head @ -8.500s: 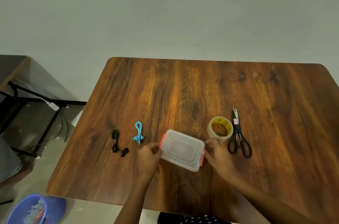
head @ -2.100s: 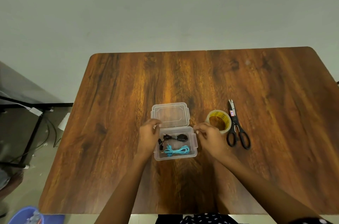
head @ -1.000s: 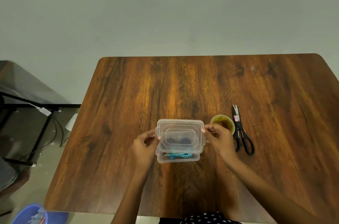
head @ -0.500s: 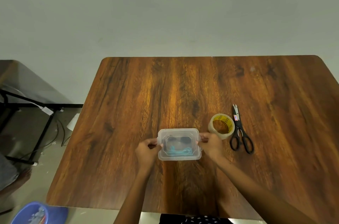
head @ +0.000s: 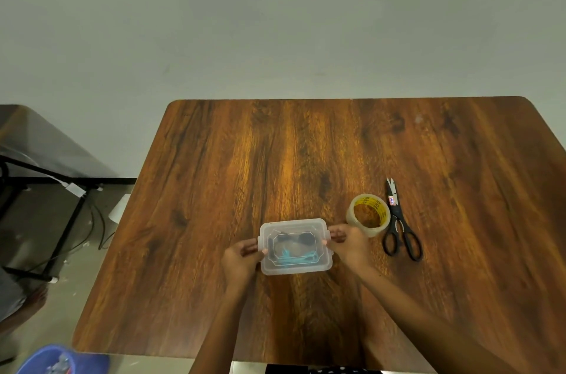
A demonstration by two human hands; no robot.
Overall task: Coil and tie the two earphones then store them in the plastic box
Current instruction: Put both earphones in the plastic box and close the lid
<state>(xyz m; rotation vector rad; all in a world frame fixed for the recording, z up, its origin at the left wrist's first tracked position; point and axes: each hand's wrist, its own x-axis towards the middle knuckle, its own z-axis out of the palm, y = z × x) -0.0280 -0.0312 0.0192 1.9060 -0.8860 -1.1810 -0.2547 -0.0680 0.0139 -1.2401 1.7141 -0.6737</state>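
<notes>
A small clear plastic box point(head: 295, 266) sits on the wooden table point(head: 306, 159) near its front edge, with its lid on top. Through the lid show a coiled blue earphone point(head: 294, 258) and a coiled black earphone point(head: 301, 239). My left hand point(head: 240, 258) grips the box's left end, fingers curled at the side latch. At the right end my right hand point(head: 349, 246) does the same, fingertips on the latch. The latches themselves are hidden by my fingers.
A roll of clear tape point(head: 368, 214) lies just right of the box, close to my right hand. Black scissors point(head: 399, 223) lie beside the tape. A blue bucket point(head: 58, 361) stands on the floor at the lower left, and a dark table frame point(head: 46, 177) at the left.
The lid, held above the box a second ago, now lies flat on it. Both hands have moved to the box's two ends and stay there.
</notes>
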